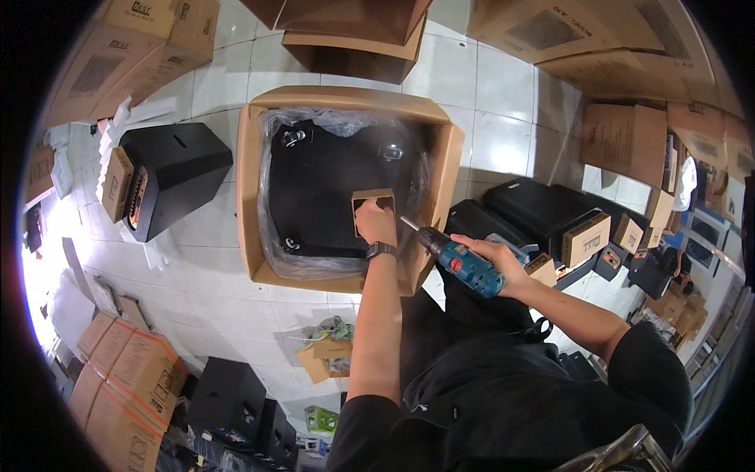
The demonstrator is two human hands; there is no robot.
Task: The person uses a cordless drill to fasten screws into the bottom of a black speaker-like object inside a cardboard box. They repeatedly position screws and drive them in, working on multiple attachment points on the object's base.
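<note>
Standing over an open cardboard carton (253,169), a person presses the left hand (377,223), fingers clasped on a small wooden frame (370,198), against the black speaker cabinet (326,185) that sits inside the carton's clear plastic liner (346,122). The right hand (500,260) is wrapped tight around a blue cordless drill (462,262), its bit aimed at the frame. Another black cabinet (177,177) stands on the tiled floor to the left, among more cartons.
</note>
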